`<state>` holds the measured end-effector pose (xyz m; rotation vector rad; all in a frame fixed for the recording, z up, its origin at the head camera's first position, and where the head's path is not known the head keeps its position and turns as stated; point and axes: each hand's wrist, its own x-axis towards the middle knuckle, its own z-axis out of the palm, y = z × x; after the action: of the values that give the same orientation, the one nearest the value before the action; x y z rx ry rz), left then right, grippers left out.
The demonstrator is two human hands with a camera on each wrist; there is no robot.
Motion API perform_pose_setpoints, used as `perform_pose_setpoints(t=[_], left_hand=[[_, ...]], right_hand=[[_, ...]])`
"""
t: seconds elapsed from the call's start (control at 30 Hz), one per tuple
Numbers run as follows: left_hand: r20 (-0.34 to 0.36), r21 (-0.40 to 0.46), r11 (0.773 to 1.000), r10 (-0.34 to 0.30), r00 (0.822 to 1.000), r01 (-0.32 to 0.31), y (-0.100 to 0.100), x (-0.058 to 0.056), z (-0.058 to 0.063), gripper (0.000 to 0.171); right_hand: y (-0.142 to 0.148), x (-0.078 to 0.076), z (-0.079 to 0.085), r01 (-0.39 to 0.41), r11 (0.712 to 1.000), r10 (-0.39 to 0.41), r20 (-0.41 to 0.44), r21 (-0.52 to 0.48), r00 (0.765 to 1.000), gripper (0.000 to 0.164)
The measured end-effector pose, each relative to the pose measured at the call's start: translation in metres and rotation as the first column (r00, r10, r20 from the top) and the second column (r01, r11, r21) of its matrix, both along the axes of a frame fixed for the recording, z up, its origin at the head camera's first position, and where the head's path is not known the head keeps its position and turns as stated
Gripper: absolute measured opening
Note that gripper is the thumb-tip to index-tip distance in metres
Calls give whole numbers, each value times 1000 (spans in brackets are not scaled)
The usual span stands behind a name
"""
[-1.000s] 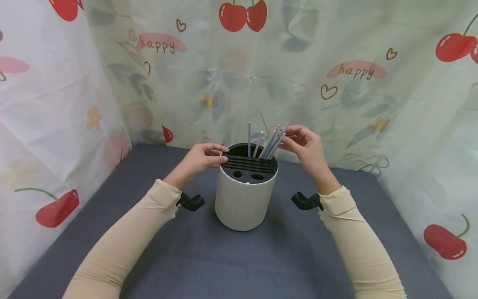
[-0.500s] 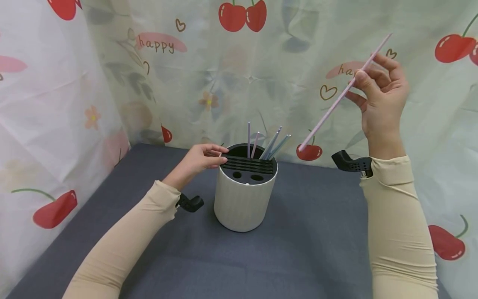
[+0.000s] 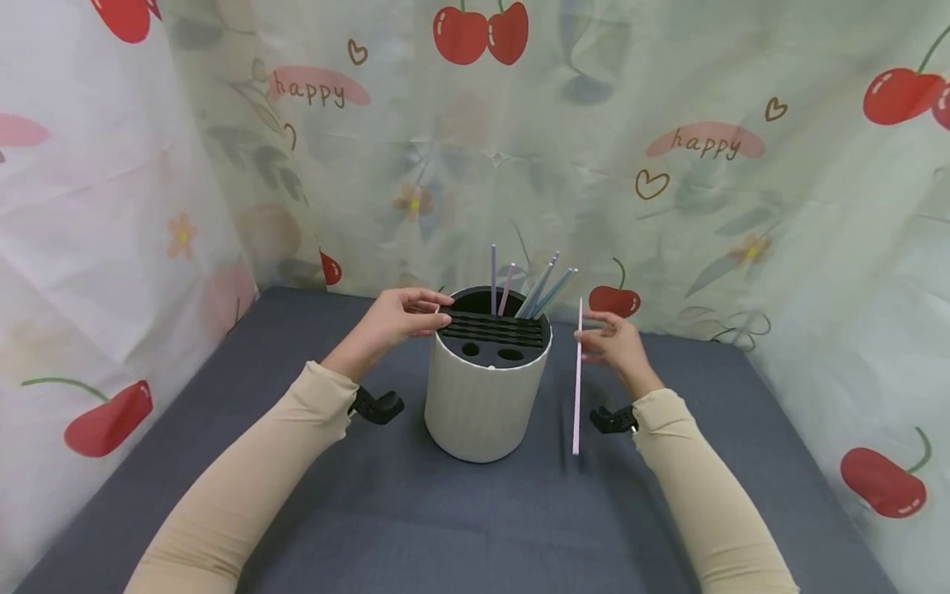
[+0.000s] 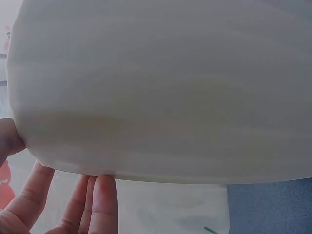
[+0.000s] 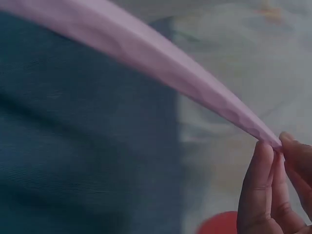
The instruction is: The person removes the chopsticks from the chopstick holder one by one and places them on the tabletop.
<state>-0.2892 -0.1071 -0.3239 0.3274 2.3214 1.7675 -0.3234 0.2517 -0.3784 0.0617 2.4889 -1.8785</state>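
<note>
A pale ribbed utensil holder [image 3: 482, 412] with a black slotted top stands upright on the dark cloth. My left hand [image 3: 404, 320] grips its left rim, thumb toward the front and fingers farther back; the left wrist view shows the fingertips [image 4: 104, 187] against the holder's side. To the right of the holder, my right hand [image 3: 612, 342] pinches a pink chopstick [image 3: 576, 396] near its far part, between thumb and fingers. The chopstick runs lengthwise toward the front, with its shadow beside it on the cloth. Several pastel chopsticks [image 3: 545, 289] lean in the holder's back compartment.
The dark grey cloth [image 3: 416, 520] covers the table. White curtains [image 3: 460, 157] printed with cherries and "happy" enclose the back and both sides. The holder's top has narrow slots [image 3: 493, 327] and two round holes at the front.
My right hand has drawn the pink chopstick out of the holder, raised it up to the right, then brought it down beside the holder. The left hand has stayed at the rim.
</note>
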Motion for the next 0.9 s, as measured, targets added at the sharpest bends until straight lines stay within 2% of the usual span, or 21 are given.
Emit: perform_pose_setpoints(t=[0.07,0.13,0.27,0.53,0.9], left_hand=[[4,-4,1000,2,1000,-2,0,0,-1,38],[6,-7,1000,5,1000,-5,0,0,-1,38],[10,-1,1000,8,1000,-8,0,0,0,38],[5,-8,1000,5,1000,-5,1,1,0,38],[5,-13,1000,8,1000,-8,0,2,2,40]], right_hand=[[-2,-2,-26,8,999,-11,65,42,998,53],[-5,-4,-44,15,997,-25,121,79,992,52],[-9,-6,-64,39,995,-56,186,96,981,50],[-10,-8,-78,64,989,-94,232,133,968,46],[-15,-12,-81,51,981,-95,229,190,969,46]])
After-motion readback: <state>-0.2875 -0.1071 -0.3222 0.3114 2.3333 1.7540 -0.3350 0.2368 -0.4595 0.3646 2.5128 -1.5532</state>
